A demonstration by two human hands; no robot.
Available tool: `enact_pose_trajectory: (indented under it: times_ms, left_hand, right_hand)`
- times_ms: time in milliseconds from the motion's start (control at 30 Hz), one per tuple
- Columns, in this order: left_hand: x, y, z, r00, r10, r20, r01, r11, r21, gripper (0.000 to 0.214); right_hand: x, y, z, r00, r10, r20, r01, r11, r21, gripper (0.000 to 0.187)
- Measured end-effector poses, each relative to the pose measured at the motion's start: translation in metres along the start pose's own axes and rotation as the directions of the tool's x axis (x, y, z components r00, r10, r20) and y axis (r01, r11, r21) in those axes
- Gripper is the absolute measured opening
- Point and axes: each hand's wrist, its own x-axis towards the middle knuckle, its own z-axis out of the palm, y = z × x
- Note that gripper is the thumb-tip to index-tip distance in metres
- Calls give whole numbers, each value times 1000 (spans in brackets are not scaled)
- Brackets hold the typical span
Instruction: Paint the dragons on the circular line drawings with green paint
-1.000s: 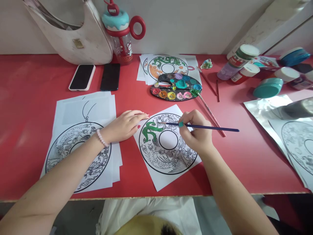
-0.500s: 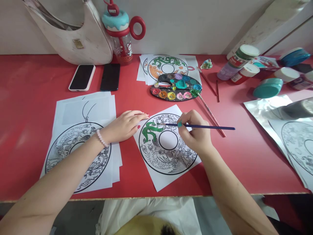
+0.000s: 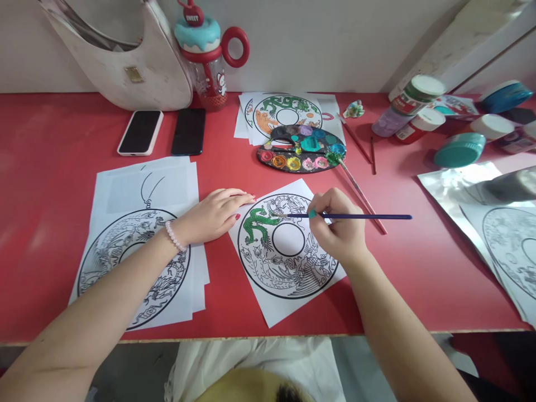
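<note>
Between the finger and thumb of my right hand (image 3: 338, 226) is a thin dark-blue paintbrush (image 3: 368, 216), its tip pointing left at the edge of the green-painted dragon (image 3: 257, 224). That dragon is part of a round line drawing on a white sheet (image 3: 270, 312), turned at an angle on the table. The rest of the ring holds black outlines on white. My left hand (image 3: 215, 215) lies flat, fingers stretched out, with its fingertips at the sheet's left edge. Above the sheet sits a black paint palette (image 3: 268, 162) with several colours; a second brush (image 3: 362, 195) leans on its right end.
Printed sheets (image 3: 104, 184) lie under my left forearm. Two phones (image 3: 140, 133), a white handbag (image 3: 167, 72) and a lidded cup (image 3: 205, 61) stand behind. A coloured drawing (image 3: 330, 109) lies behind the palette. Paint bottles (image 3: 458, 149) and more sheets (image 3: 498, 245) occupy the right side.
My right hand and the paintbrush have shifted slightly to the right. The left hand and the sheet have stayed put.
</note>
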Motion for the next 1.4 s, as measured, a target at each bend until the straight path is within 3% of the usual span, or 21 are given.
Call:
enact_pose_trajectory:
  times_ms: [600, 767, 933, 1133, 1400]
  left_hand:
    - [0, 1, -1, 1000, -21, 18, 22, 1000, -9, 42]
    - [0, 1, 0, 1000, -17, 19, 17, 1000, -19, 42]
    - [0, 0, 0, 1000, -11, 7, 11, 1000, -12, 42]
    - [1, 1, -2, 1000, -18, 15, 19, 999, -29, 42]
    - [2, 2, -2, 999, -25, 20, 26, 999, -33, 42]
  right_hand:
    - [0, -1, -2, 1000, 5, -23, -6, 1000, -31, 24]
    - [0, 0, -2, 997, 15, -82, -17, 999, -27, 24]
    - [1, -1, -2, 1000, -2, -16, 2, 1000, -15, 24]
    - [-1, 2, -4, 995, 21, -94, -25, 999, -40, 26]
    - [2, -1, -3, 999, 2, -33, -4, 999, -54, 26]
